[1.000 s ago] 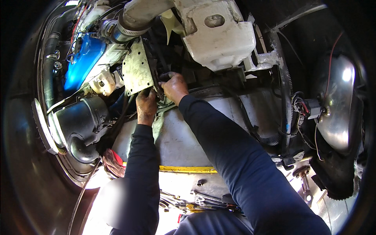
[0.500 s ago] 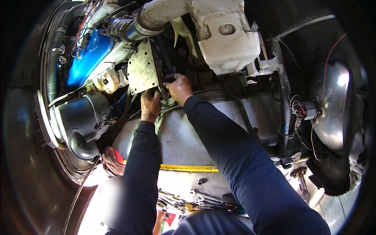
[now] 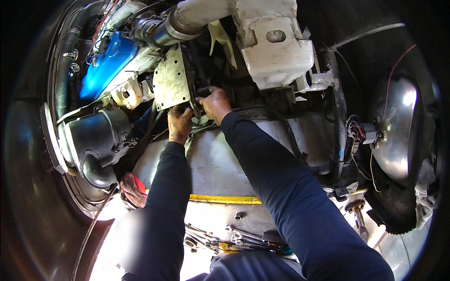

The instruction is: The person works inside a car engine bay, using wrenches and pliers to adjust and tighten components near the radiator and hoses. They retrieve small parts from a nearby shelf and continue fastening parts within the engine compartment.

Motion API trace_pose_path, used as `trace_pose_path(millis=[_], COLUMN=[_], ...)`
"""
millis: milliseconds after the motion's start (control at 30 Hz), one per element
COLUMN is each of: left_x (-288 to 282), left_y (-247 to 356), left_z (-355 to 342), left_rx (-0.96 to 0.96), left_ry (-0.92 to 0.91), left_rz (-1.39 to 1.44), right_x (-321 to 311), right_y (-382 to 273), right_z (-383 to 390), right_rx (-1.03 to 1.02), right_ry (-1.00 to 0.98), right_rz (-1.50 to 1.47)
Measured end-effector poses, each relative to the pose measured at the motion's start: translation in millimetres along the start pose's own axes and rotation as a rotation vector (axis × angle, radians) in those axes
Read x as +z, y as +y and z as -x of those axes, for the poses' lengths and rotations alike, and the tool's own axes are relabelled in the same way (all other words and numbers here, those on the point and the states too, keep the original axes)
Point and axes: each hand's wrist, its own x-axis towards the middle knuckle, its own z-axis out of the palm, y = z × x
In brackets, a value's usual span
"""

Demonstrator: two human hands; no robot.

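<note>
Perforated plate (image 3: 170,84): pale metal with small dark holes near its edges, slightly tilted, left of centre in the upper half of the frame.
Left hand (image 3: 179,124): at the plate's lower edge, near its lower right corner; the fingers bend upward and their tips are hidden, so I cannot tell whether they pinch anything.
Right hand (image 3: 216,104): just right of the plate, by the dark bracket (image 3: 192,93) that runs along its right edge; the fingers curl leftward, close together, and the tips sit in shadow, so what they pinch I cannot tell.
Sleeves (image 3: 276,187): dark blue, reaching up from the bottom of the frame.
Blue cover (image 3: 108,65): upper left.
Pale pipe (image 3: 202,18): top centre, a metal clamp around its lower left end.
White casting (image 3: 277,63): right of top centre, with an oval hole.
Black canister (image 3: 96,133): left side, below the blue cover.
Silver tank (image 3: 398,131): far right.
Yellow strip (image 3: 225,199): lower centre, above scattered hand tools (image 3: 248,241).
</note>
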Motion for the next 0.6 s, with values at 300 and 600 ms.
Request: trace_pose_path(millis=[300, 600], left_x=[9, -11], left_y=[24, 14], left_z=[9, 18], left_rx=[0.033, -0.161], left_ry=[0.019, 0.068], left_rz=[-0.041, 0.056], right_x=[5, 5], right_y=[-13, 23], right_z=[6, -24], right_rx=[0.017, 0.212], right_ry=[0.096, 0.122], right_rz=[0.200, 0.244])
